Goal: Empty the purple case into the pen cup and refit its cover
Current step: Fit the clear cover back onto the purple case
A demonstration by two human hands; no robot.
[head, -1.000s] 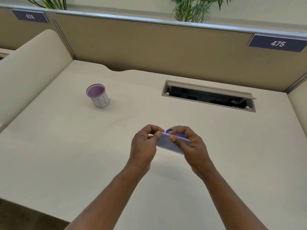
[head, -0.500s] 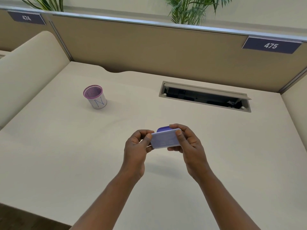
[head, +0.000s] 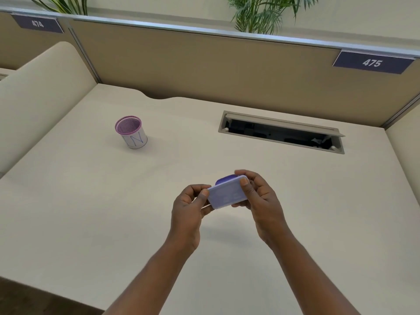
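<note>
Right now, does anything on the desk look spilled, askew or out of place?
Nothing spilled or damaged. The left hand and right hand hold the purple case above the desk. The pen cup stands upright, apart from them. The only oddity is the cable hatch, whose lid is propped open.

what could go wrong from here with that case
1. The left hand and right hand pinch the purple case in the air, far from the pen cup. If the cover comes free here, contents may scatter over the desk.
2. The open cable slot lies just beyond the hands, so loose items could roll into it.
3. The pen cup's mouth looks narrow, so a hasty pour may miss.
</note>
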